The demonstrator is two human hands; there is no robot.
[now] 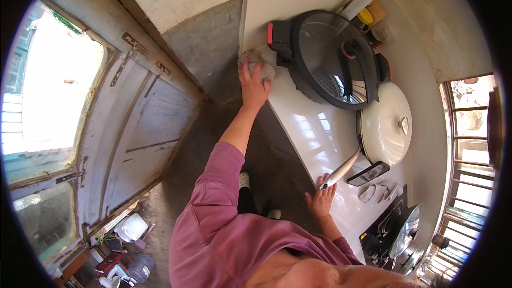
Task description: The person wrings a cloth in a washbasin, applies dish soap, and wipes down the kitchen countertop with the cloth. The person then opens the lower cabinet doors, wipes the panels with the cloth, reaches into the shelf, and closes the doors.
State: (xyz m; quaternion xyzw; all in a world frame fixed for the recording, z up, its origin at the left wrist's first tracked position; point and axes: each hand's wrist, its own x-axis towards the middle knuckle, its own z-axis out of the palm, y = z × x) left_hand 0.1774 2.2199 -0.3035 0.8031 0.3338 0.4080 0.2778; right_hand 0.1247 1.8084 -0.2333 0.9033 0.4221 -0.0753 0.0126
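My left hand (255,88) is at the far left corner of the white countertop (294,118), with its fingers spread over a greyish cloth (266,71) and pressing on it. Close by stands a large black electric pan (304,84) with a glass lid (328,52) and red-tipped side handles. My right hand (321,202) rests on the counter's front edge, fingers apart and holding nothing. Above its fingers passes the long handle (340,172) of a cream lidded pan (384,128). A dark smartphone (369,173) is beside that handle.
A second crumpled cloth (380,192) lies right of the phone, before a black cooktop (382,228) and a glass lid (408,230). Jars (378,36) stand in the back corner. An old wooden door (148,116) is on the left; a plastic water bottle (141,268) stands on the floor.
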